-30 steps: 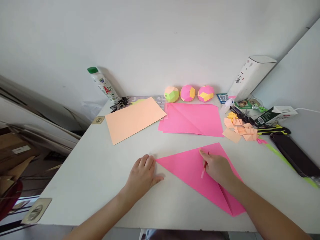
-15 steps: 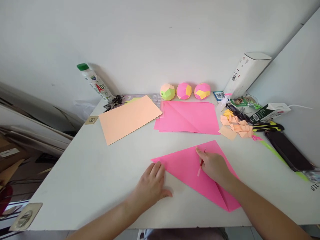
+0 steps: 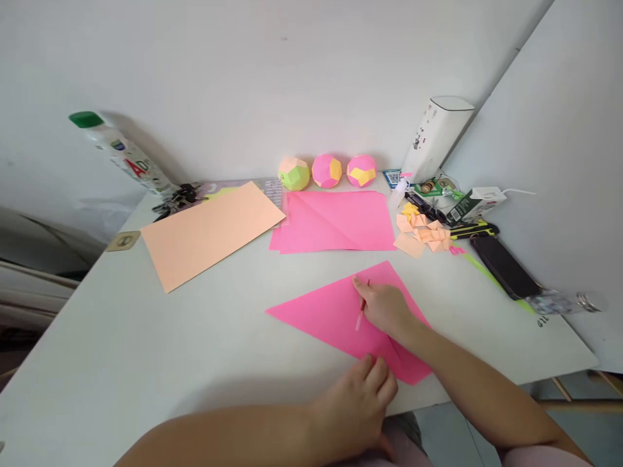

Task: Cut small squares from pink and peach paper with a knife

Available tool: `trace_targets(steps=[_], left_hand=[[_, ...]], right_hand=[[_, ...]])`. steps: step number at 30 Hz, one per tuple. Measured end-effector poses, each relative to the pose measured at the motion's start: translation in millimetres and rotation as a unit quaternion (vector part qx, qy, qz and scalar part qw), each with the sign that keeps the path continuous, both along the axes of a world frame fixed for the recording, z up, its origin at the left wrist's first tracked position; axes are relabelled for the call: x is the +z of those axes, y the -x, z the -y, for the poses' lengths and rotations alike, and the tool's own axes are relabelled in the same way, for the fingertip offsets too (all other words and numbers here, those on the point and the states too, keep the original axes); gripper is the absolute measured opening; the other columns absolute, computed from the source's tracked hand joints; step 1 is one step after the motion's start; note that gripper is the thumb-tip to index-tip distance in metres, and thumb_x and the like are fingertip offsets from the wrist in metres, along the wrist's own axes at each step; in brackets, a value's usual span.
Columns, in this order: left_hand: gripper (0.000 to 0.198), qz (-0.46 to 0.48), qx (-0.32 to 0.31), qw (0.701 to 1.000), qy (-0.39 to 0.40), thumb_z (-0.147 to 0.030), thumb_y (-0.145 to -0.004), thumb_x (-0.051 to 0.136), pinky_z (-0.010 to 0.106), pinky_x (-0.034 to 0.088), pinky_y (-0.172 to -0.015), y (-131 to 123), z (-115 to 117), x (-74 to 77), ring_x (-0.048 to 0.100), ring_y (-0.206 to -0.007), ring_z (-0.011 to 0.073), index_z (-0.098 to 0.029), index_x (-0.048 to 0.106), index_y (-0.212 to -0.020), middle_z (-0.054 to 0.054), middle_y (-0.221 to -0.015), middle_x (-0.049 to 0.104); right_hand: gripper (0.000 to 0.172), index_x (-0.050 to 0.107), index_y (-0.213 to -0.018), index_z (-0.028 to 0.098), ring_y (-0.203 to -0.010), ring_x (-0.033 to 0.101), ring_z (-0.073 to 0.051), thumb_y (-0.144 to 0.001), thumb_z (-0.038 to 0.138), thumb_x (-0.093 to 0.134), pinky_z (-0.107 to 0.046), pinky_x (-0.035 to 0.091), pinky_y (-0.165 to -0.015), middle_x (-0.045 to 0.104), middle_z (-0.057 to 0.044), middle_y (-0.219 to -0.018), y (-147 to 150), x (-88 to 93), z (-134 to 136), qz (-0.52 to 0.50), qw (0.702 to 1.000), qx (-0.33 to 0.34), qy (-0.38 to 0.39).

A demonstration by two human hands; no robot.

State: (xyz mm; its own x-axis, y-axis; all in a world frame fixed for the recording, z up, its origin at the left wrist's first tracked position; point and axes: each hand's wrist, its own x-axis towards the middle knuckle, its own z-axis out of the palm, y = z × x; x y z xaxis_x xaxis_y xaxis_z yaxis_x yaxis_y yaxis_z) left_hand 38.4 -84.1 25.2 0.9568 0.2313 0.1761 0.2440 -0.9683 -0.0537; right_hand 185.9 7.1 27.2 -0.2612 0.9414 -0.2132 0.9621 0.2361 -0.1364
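Note:
A pink sheet of paper (image 3: 316, 311), folded to a point at its left, lies on the white table in front of me. My right hand (image 3: 388, 311) is over its upper right part, index finger stretched out and pressing the paper near its top edge. Held in that hand is a slim red pen-like stick (image 3: 361, 311) with a pale, see-through end. My left hand (image 3: 357, 399) is at the sheet's lower edge, fingers bent with their tips at the paper, thumb apart and lower. The right forearm covers the sheet's right side.
Behind lie a stack of pink sheets (image 3: 335, 220) and a peach sheet (image 3: 209, 237). Three paper balls (image 3: 327, 171) line the wall. Farther right are folded peach pieces (image 3: 428, 232), a cutter (image 3: 474, 230), a dark case (image 3: 506, 266) and a bottle (image 3: 559, 301). A green-capped bottle (image 3: 131, 159) leans left.
My left hand has moved from the sheet's left tip to its lower edge, nearer me. The right hand stays at the same place on the paper. The view has turned right.

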Motion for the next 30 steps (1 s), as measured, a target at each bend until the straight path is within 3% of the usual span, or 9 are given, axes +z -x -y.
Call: trace_targets(steps=[8, 13, 17, 20, 22, 24, 27, 30], left_hand=[[0.064, 0.009, -0.055, 0.998, -0.025, -0.066, -0.08, 0.054, 0.043, 0.034, -0.09, -30.4, 8.1, 1.7, 0.052, -0.103, 0.0292, -0.009, 0.067, -0.107, 0.015, -0.111, 0.059], [0.067, 0.006, -0.073, 0.997, 0.034, -0.068, -0.08, 0.052, 0.043, 0.035, -0.096, -13.2, -0.1, 3.8, 0.052, -0.101, 0.027, -0.008, 0.065, -0.107, 0.015, -0.119, 0.056], [0.075, -0.022, 0.026, 0.996, 0.081, -0.072, -0.082, 0.042, 0.046, 0.032, -0.105, 27.4, -11.1, 7.3, 0.045, -0.118, 0.031, -0.01, 0.057, -0.121, 0.012, -0.129, 0.054], [0.044, -0.039, 0.183, 0.977, 0.101, -0.046, -0.091, 0.049, 0.044, 0.038, -0.1, 56.3, -27.2, 6.8, 0.051, -0.114, 0.0293, -0.011, 0.062, -0.115, 0.013, -0.122, 0.059], [0.036, -0.03, 0.254, 0.963, 0.083, -0.031, -0.094, 0.043, 0.045, 0.038, -0.101, 70.7, -40.5, 2.5, 0.048, -0.121, 0.0303, -0.01, 0.06, -0.119, 0.015, -0.129, 0.054], [0.046, -0.032, 0.275, 0.957, 0.082, -0.039, -0.096, 0.039, 0.049, 0.032, -0.106, 81.8, -51.6, -4.7, 0.034, -0.133, 0.0339, -0.012, 0.052, -0.129, 0.015, -0.141, 0.044], [0.078, -0.052, 0.279, 0.953, 0.109, -0.068, -0.087, 0.034, 0.062, 0.019, -0.107, 94.0, -58.1, -16.5, 0.016, -0.139, 0.0428, -0.016, 0.031, -0.145, 0.018, -0.15, 0.028], [0.091, -0.046, 0.289, 0.946, 0.139, -0.078, -0.08, 0.029, 0.066, 0.01, -0.106, 100.8, -55.2, -21.8, 0.005, -0.14, 0.0453, -0.021, 0.013, -0.149, 0.021, -0.153, 0.016]], right_hand=[[0.059, 0.043, -0.139, 0.016, -0.068, 0.063, -0.017, -0.081, 0.008, 0.047, -0.025, 0.033, -0.052, 0.072, -0.004, -0.081, -0.7, 0.0, 1.9, -0.005, 1.0, 0.005, 0.011], [0.057, 0.046, -0.137, 0.014, -0.065, 0.063, -0.017, -0.081, 0.008, 0.047, -0.025, 0.032, -0.051, 0.071, -0.005, -0.077, -1.3, 0.5, 2.2, -0.005, 1.0, 0.005, 0.001], [0.057, 0.048, -0.135, 0.014, -0.064, 0.063, -0.017, -0.079, 0.006, 0.048, -0.025, 0.033, -0.05, 0.071, -0.004, -0.073, -2.3, 0.2, 2.5, -0.01, 1.0, 0.005, -0.011], [0.058, 0.05, -0.134, 0.015, -0.063, 0.063, -0.017, -0.077, 0.004, 0.048, -0.025, 0.034, -0.05, 0.07, -0.003, -0.073, -2.6, -0.2, 2.3, -0.015, 1.0, 0.007, -0.02], [0.06, 0.051, -0.133, 0.015, -0.061, 0.062, -0.017, -0.075, 0.003, 0.046, -0.025, 0.033, -0.049, 0.07, -0.002, -0.072, -2.5, -0.4, 2.1, -0.011, 1.0, 0.008, -0.025], [0.062, 0.052, -0.133, 0.014, -0.059, 0.061, -0.017, -0.073, 0.001, 0.043, -0.025, 0.033, -0.047, 0.07, -0.003, -0.071, -2.8, -1.1, 2.0, -0.003, 0.999, 0.01, -0.03], [0.063, 0.055, -0.13, 0.013, -0.058, 0.061, -0.017, -0.07, 0.0, 0.041, -0.024, 0.034, -0.047, 0.069, -0.002, -0.069, -5.7, -4.7, 1.9, -0.001, 0.999, 0.016, -0.052], [0.059, 0.059, -0.125, 0.014, -0.053, 0.059, -0.015, -0.07, 0.002, 0.042, -0.023, 0.034, -0.045, 0.068, -0.001, -0.065, -11.9, -12.7, 1.2, -0.019, 0.994, 0.028, -0.104]])
